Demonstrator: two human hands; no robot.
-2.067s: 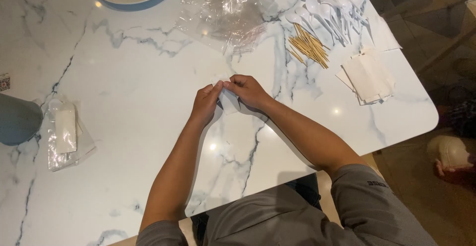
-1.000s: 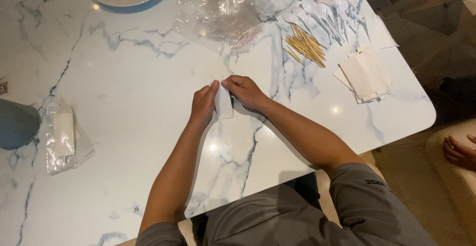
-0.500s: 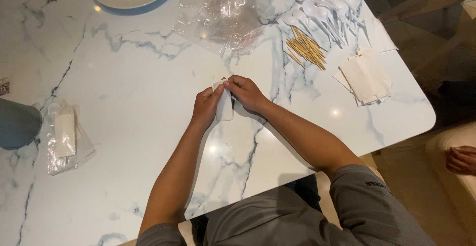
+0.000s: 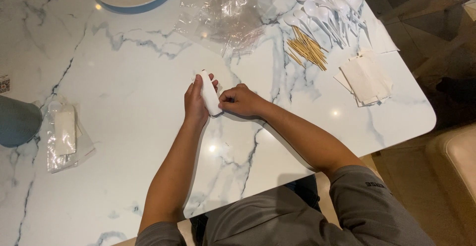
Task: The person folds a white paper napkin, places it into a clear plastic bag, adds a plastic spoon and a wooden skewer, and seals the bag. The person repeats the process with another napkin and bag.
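Compared with half a second ago, both hands sit a little higher and the napkin (image 4: 209, 93) stands out longer and whiter between them. Left hand (image 4: 195, 102) wraps its fingers around the upper part of the napkin, thumb side closed on it; right hand (image 4: 241, 100) pinches the lower end with curled fingers. Napkin is near the middle of the table (image 4: 124, 142), slightly lifted or resting, I cannot tell which. Beyond the napkin lie a clear bag (image 4: 225, 10), sticks (image 4: 307, 51), spoons (image 4: 327, 8) and more paper sheets (image 4: 366, 77). To fold well, I judge the edges must stay aligned and the pinch firm while the other hand presses the crease.
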